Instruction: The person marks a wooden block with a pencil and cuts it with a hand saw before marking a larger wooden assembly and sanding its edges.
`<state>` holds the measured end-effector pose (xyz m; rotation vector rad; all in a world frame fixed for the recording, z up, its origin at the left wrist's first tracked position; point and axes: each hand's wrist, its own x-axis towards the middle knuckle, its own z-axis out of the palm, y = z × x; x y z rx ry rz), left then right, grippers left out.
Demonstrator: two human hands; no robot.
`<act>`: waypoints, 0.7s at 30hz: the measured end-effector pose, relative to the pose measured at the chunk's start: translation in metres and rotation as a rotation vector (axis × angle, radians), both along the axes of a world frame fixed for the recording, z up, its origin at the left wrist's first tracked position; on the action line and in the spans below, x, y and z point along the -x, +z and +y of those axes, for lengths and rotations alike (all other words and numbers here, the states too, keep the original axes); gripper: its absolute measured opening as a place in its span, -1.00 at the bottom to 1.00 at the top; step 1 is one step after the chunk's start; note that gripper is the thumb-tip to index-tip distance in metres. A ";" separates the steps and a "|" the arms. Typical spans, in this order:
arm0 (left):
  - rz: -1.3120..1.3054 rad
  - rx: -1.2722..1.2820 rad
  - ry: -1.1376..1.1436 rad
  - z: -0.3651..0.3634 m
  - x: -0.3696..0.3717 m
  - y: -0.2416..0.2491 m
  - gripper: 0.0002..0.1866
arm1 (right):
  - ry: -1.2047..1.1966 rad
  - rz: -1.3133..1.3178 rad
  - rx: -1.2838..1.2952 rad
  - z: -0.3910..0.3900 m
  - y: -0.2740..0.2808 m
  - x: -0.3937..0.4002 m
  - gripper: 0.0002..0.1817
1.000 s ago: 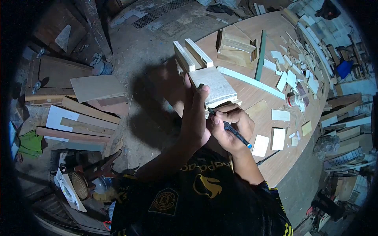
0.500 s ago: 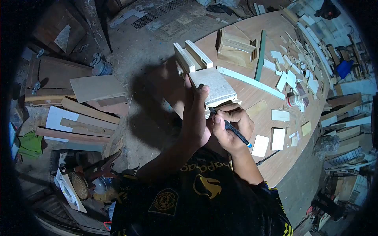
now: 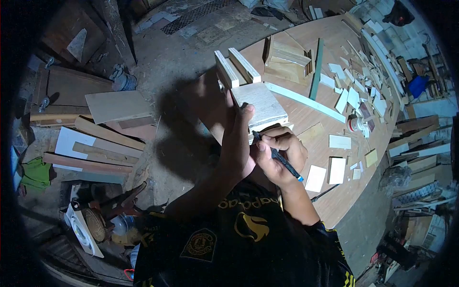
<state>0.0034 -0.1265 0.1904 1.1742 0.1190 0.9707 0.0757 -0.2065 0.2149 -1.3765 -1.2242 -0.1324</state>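
Note:
A wooden box-like piece [image 3: 260, 103] with two parallel rails on its far end is held up over the near left part of the table. My left hand [image 3: 240, 115] grips its left side, thumb on the top face and the other fingers hidden beneath. Between the thumb and fingers of my right hand [image 3: 287, 150] is a black marker pen [image 3: 286, 165] with a blue end. The pen's tip points at the near edge of the wooden piece; whether it touches cannot be made out. My right fingers lie close against that edge.
On the wooden table [image 3: 306, 191] lie a green strip [image 3: 317, 69], a long pale strip [image 3: 306, 103], an open wooden frame [image 3: 287, 60], a roll of tape [image 3: 355, 124] and several offcuts [image 3: 354, 95]. Boards [image 3: 95, 143] and a plywood panel [image 3: 119, 106] are on the floor at left.
The marker pen has tilted slightly, its blue end shifting a little down and left. The wooden piece has moved very slightly; both hands keep their grips.

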 end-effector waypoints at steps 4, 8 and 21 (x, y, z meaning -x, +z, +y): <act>-0.002 0.146 0.005 -0.001 -0.002 0.004 -0.58 | 0.037 -0.008 0.014 0.000 -0.001 -0.001 -0.81; 0.086 0.570 -0.159 0.006 -0.004 0.012 -0.30 | 0.009 -0.003 -0.011 0.001 0.000 0.002 -0.82; 0.184 0.527 -0.055 0.004 -0.005 0.026 -0.50 | 0.051 -0.023 0.042 0.000 -0.001 0.001 -0.82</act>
